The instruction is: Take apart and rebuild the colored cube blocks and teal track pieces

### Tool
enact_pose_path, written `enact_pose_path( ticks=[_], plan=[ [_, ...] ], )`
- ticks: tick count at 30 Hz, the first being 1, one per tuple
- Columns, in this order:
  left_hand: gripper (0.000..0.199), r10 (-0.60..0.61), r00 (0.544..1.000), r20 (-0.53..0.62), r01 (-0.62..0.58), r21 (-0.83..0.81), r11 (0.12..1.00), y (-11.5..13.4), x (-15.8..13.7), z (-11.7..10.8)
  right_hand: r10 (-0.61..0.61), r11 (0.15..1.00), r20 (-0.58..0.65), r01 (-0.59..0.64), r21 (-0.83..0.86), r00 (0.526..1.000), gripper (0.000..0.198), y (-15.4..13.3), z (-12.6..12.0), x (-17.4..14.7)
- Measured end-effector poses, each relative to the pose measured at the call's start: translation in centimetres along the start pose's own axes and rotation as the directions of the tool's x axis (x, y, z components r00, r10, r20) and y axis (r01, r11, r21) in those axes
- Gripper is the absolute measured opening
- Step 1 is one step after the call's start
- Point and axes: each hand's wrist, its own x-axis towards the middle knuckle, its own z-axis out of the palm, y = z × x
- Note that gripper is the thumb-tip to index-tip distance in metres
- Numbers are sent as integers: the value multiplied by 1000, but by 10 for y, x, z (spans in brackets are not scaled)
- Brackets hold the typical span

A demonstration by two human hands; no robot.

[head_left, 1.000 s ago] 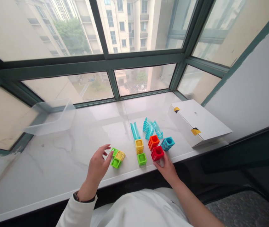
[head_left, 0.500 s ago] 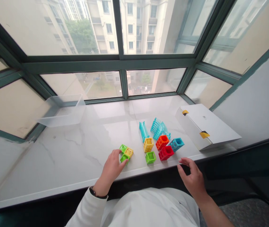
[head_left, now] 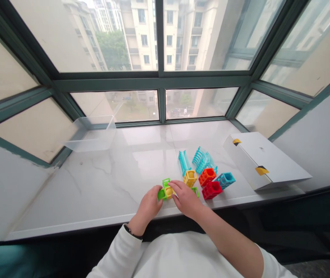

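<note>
A joined piece of green and yellow building blocks [head_left: 169,192] rests near the counter's front edge. My left hand [head_left: 150,203] grips its left green block between thumb and fingers. From the right, my right hand [head_left: 186,199] has its fingers and thumb closed around the yellow part. Behind that hand a single green block [head_left: 195,190] is mostly covered. A yellow block [head_left: 190,178], an orange block [head_left: 207,176], a red block [head_left: 211,190] and a blue block [head_left: 225,180] stand close by on the right.
Translucent blue track pieces [head_left: 203,160] lie behind the blocks, with a straight one [head_left: 184,163] beside them. A clear plastic bin [head_left: 95,144] sits at the back left. On the right is a white box [head_left: 272,160]. Windows [head_left: 199,102] border the marbled counter [head_left: 118,170].
My right hand has come left from the front edge onto the joined blocks. The joined piece has turned, with my left hand on it. The view has shifted slightly left.
</note>
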Motion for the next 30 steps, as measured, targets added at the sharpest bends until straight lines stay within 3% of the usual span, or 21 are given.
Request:
enact_pose_path(
  ticks=[4, 8, 19, 25, 30],
  plan=[
    [49, 34, 999, 11, -34, -56, 998, -5, -2, -1, 97, 986, 231, -62, -156, 968, 66, 5, 31, 7],
    [49, 48, 999, 14, -46, -85, 995, -11, -2, -1, 137, 974, 361, -58, -221, 923, 76, 5, 41, 7],
    [47, 8, 998, -54, -10, -44, 999, -27, -10, -1, 204, 950, 352, -98, -296, 914, 74, -4, 48, 7],
    [53, 5, 976, -217, -9, -18, 1000, -24, -21, -31, 219, 955, 380, -117, -273, 899, 74, -3, 49, 7],
    [57, -55, 964, -259, -6, -233, 973, -4, -29, -56, 223, 964, 402, -140, -227, 888, 81, -3, 47, 4]
  ],
)
